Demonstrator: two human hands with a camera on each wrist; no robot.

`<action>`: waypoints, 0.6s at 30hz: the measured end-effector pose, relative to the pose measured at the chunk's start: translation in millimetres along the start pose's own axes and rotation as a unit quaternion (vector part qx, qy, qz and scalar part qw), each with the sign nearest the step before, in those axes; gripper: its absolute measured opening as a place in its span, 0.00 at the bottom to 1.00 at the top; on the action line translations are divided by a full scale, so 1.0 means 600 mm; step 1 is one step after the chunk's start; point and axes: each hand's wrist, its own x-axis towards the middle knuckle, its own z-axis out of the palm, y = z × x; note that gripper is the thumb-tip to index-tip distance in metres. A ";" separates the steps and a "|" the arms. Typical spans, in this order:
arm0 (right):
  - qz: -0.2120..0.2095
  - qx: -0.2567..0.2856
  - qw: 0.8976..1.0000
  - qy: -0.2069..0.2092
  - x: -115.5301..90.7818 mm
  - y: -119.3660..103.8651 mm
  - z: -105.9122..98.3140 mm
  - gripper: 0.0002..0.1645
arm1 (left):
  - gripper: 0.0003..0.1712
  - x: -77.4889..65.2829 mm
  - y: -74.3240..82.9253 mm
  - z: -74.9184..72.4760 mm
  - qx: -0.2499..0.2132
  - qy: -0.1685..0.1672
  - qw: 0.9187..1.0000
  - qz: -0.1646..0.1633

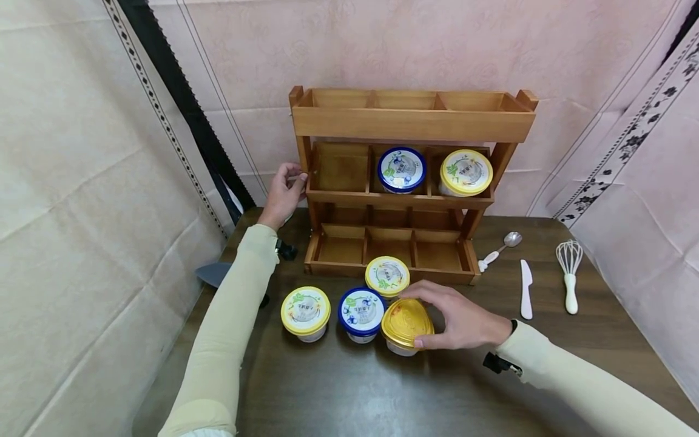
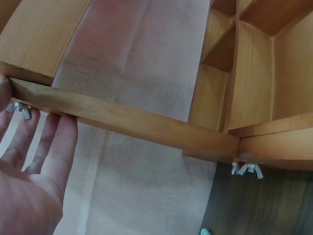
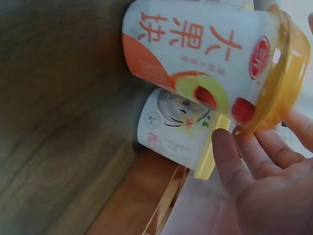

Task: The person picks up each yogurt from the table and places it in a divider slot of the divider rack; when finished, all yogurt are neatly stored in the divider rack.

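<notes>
My left hand [image 1: 285, 193] grips the left side post of a three-tier wooden rack [image 1: 412, 125]; in the left wrist view the fingers [image 2: 61, 147] lie along the post's edge. My right hand [image 1: 455, 318] holds a yogurt cup with a domed orange-yellow lid [image 1: 406, 323], thumb and fingers at the lid's rim. Its fruit-printed side [image 3: 195, 58] shows in the right wrist view. Beside it stand a blue-lidded cup [image 1: 361, 311] and a yellow-lidded cup [image 1: 306, 312]. Another yellow-lidded cup [image 1: 387, 275] stands behind, at the rack's front edge.
On the middle tier sit a blue-lidded cup [image 1: 401, 170] and a yellow-lidded cup [image 1: 466, 173]. Right of the rack lie a spoon [image 1: 499, 250], a white knife [image 1: 526, 290] and a whisk [image 1: 570, 276]. A grey-blue object [image 1: 214, 273] juts past the table's left edge. Cloth hangs behind.
</notes>
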 end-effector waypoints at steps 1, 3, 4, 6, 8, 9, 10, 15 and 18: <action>-0.001 0.000 1.000 -0.002 -0.001 0.000 0.002 0.46 | 0.21 0.000 0.000 0.000 -0.001 0.000 1.000 -0.002; 0.004 -0.003 1.000 -0.007 -0.002 -0.001 0.005 0.48 | 0.21 0.000 0.000 0.000 -0.003 -0.001 1.000 -0.006; 0.006 -0.004 1.000 -0.009 -0.002 -0.001 0.005 0.48 | 0.21 0.000 0.000 0.000 -0.004 -0.001 1.000 -0.006; 0.014 -0.003 1.000 -0.014 -0.002 -0.001 0.005 0.49 | 0.21 0.000 0.001 0.000 -0.002 -0.001 1.000 -0.006; 0.018 -0.005 1.000 -0.019 -0.002 0.000 0.006 0.50 | 0.21 0.000 0.000 0.000 -0.002 -0.001 1.000 -0.005; 0.020 -0.002 1.000 -0.020 -0.002 0.000 0.006 0.51 | 0.22 0.000 0.000 0.000 0.000 0.000 1.000 -0.003; 0.019 -0.002 1.000 -0.022 -0.002 0.001 0.007 0.52 | 0.22 0.000 0.000 0.000 0.002 0.000 1.000 -0.001; 0.007 0.010 0.999 -0.030 0.000 0.004 0.009 0.55 | 0.22 0.000 -0.002 0.001 0.006 0.004 1.000 0.009; -0.002 0.011 0.999 -0.033 0.001 0.005 0.011 0.55 | 0.22 0.000 -0.004 0.000 0.001 0.005 1.000 0.012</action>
